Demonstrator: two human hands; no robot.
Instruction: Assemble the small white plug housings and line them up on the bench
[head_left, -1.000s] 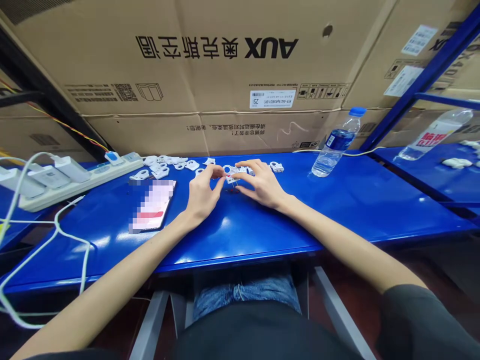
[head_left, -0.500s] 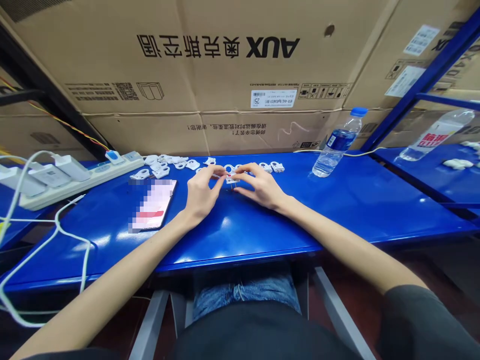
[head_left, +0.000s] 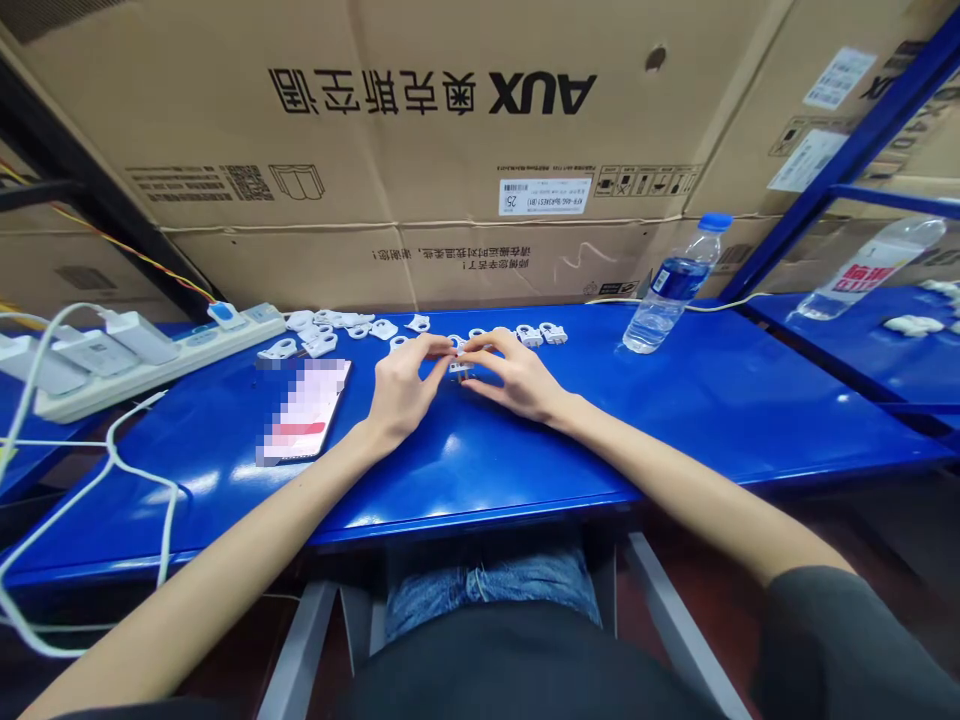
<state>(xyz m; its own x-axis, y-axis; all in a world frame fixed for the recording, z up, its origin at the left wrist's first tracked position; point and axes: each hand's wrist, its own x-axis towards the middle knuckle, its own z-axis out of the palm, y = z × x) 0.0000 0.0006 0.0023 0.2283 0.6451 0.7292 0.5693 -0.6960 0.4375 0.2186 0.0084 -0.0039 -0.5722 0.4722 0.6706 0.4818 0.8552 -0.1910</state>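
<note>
My left hand (head_left: 403, 388) and my right hand (head_left: 521, 378) meet over the blue table, pinching a small white plug (head_left: 459, 367) between their fingertips. Metal pins stick out below it, and its upper part is mostly covered by my fingers. Behind my hands lie more white ring-handled plugs (head_left: 553, 333), some partly hidden by my right hand. A loose group of flat white ring-shaped pieces (head_left: 321, 343) rests to the left of my left hand.
A phone (head_left: 311, 410) lies left of my left forearm. Beyond it sits a power strip (head_left: 161, 365) with chargers and white cables (head_left: 174, 520). A water bottle (head_left: 670, 290) stands at right, another bottle (head_left: 870, 268) farther right. Cardboard boxes (head_left: 420, 150) form the back wall.
My fingertips have drawn closer together over the plug, and a small red spot seen between them is now hidden. The view has shifted very slightly.
</note>
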